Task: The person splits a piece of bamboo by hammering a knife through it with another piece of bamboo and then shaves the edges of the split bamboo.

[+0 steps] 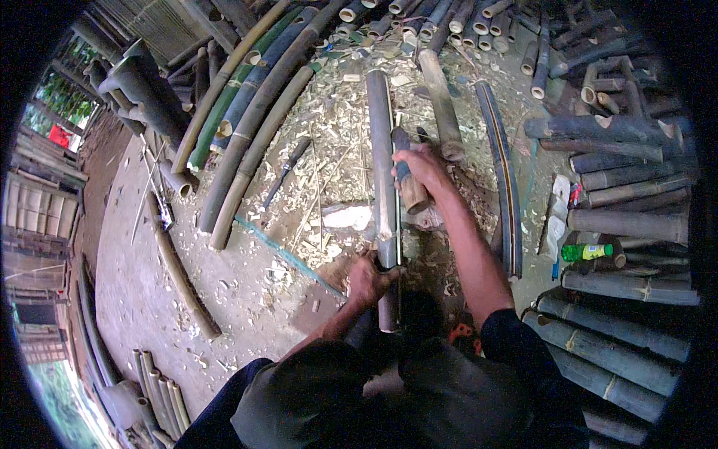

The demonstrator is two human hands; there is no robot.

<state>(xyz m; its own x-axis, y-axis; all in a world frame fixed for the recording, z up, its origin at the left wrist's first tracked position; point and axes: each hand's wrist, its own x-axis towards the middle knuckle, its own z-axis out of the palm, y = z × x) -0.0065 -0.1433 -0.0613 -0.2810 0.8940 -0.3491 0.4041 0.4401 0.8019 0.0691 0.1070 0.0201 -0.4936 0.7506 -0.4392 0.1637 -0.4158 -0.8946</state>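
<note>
A long dark bamboo pole (379, 127) lies lengthwise in front of me, with a pale scraped patch along its near part. My left hand (366, 280) is closed around it near its close end, the thumb across the top. Just right of the pole, my right hand (421, 166) grips a short, thick piece of wood (410, 188), dark with a pale worn lower end. A thin pale line runs along the pole's right edge; I cannot tell whether it is a split or a separate strip. Left of the pole, a dark-handled tool with a narrow blade (287, 173) rests among shavings.
Pale wood shavings (340, 161) cover the floor. Several bamboo poles (258, 161) lie at the left, and a split-looking pole (499, 172) at the right. Stacked bamboo (621, 288) lines the right side, near a green bottle (586, 251). A teal strip (288, 258) crosses the floor.
</note>
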